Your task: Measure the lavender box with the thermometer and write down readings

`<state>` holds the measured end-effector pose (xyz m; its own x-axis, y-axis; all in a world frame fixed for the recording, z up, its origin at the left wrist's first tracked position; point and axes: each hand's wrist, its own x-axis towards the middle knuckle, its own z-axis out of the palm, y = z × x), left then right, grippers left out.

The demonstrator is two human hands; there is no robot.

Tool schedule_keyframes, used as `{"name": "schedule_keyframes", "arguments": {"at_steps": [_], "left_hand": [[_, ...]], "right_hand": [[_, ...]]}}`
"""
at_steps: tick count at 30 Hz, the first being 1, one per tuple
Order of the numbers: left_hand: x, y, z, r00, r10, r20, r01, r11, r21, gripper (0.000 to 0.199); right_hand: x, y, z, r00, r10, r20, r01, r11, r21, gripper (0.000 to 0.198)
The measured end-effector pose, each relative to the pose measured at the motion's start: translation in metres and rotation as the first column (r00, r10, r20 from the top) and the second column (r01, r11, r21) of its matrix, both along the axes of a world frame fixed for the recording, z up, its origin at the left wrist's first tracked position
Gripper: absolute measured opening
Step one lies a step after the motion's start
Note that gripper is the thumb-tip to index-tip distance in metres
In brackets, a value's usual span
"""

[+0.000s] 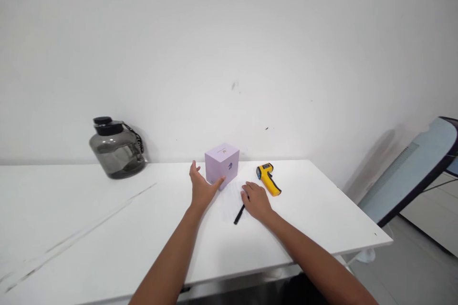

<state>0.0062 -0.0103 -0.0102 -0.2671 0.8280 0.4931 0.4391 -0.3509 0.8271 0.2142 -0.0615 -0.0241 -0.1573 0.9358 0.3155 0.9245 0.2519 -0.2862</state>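
Lilac box: stood on the white bench.
Left hand: spread its grip about the lilac box, thumb across the front, fingers beside its left.
Right hand: rested over paper at the box's near right, with grip on black pen not discernible.
Pen: protruded from beneath that hand.
Yellow pistol-shaped meter: lay right of the box.
Grey jug: stood well left of the box.

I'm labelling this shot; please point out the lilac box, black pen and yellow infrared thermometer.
Lilac box (225,168): head view, its right-hand side face.
Black pen (239,214): head view, middle of its exposed length.
Yellow infrared thermometer (268,181): head view, upper part of its handle.
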Motion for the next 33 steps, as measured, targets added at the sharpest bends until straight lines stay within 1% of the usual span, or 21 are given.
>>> {"name": "schedule_keyframes", "arguments": {"at_steps": [4,6,8,11,13,15,17,19,21,23,24,25,27,28,29,31,33], "left_hand": [[0.004,-0.004,0.003,0.996,0.046,-0.076,-0.037,0.993,0.110,0.112],[0.006,-0.004,0.004,0.995,0.068,-0.069,-0.059,0.992,0.113,0.108],[0.008,-0.005,0.005,0.997,0.062,-0.050,-0.059,0.996,0.071,0.109],[0.010,-0.006,0.006,0.999,0.020,-0.044,-0.020,1.000,-0.016,0.116],[0.011,-0.006,0.005,0.999,-0.017,-0.035,0.015,0.997,-0.072,0.122],[0.012,-0.005,0.002,0.999,-0.049,0.002,0.049,0.991,-0.127,0.126],[0.013,-0.002,-0.002,0.996,-0.071,0.045,0.078,0.980,-0.184,0.130],[0.012,0.002,-0.007,0.993,-0.095,0.064,0.108,0.965,-0.240,0.133],[0.011,0.006,-0.011,0.992,-0.116,0.056,0.127,0.948,-0.290,0.133],[0.010,0.009,-0.012,0.993,-0.115,0.022,0.117,0.943,-0.313,0.128],[0.010,0.010,-0.013,0.994,-0.106,-0.004,0.100,0.943,-0.316,0.126],[0.011,0.010,-0.012,0.995,-0.096,-0.037,0.080,0.945,-0.316,0.126],[0.013,0.009,-0.011,0.990,-0.082,-0.116,0.043,0.949,-0.311,0.130],[0.014,0.008,-0.011,0.984,-0.074,-0.160,0.020,0.949,-0.313,0.134],[0.015,0.007,-0.010,0.976,-0.059,-0.208,-0.011,0.948,-0.319,0.137],[0.016,0.005,-0.009,0.950,-0.019,-0.313,-0.097,0.931,-0.351,0.139],[0.013,0.004,-0.010,0.913,-0.005,-0.408,-0.175,0.899,-0.402,0.138]], "right_hand": [[0.000,0.000,0.004,1.000,0.003,-0.018,-0.003,1.000,-0.018,0.038],[-0.001,-0.003,0.005,1.000,-0.009,-0.023,0.009,1.000,-0.029,0.038],[-0.004,-0.009,0.006,0.999,-0.041,-0.024,0.039,0.998,-0.057,0.038],[-0.012,-0.026,0.004,0.996,-0.090,-0.004,0.089,0.990,-0.108,0.043],[-0.018,-0.040,0.002,0.996,-0.083,0.025,0.085,0.989,-0.123,0.049],[-0.022,-0.052,0.000,0.998,-0.044,0.050,0.049,0.992,-0.120,0.052],[-0.022,-0.059,0.000,0.998,0.003,0.064,0.003,0.995,-0.105,0.051],[-0.016,-0.060,0.002,0.997,0.033,0.063,-0.028,0.996,-0.084,0.048],[-0.005,-0.056,0.006,0.998,0.054,0.036,-0.053,0.998,-0.022,0.043],[0.008,-0.051,0.009,0.992,0.122,0.032,-0.124,0.990,0.062,0.039],[0.015,-0.048,0.010,0.978,0.195,0.069,-0.201,0.976,0.089,0.040],[0.020,-0.046,0.011,0.948,0.287,0.139,-0.301,0.949,0.090,0.044],[0.027,-0.044,0.011,0.846,0.451,0.285,-0.481,0.876,0.038,0.053],[0.028,-0.044,0.012,0.791,0.508,0.340,-0.542,0.840,0.006,0.056],[0.028,-0.043,0.012,0.748,0.547,0.377,-0.584,0.812,-0.019,0.056],[0.025,-0.040,0.014,0.689,0.593,0.417,-0.636,0.770,-0.046,0.050],[0.021,-0.035,0.018,0.674,0.617,0.406,-0.655,0.753,-0.058,0.041]]}}
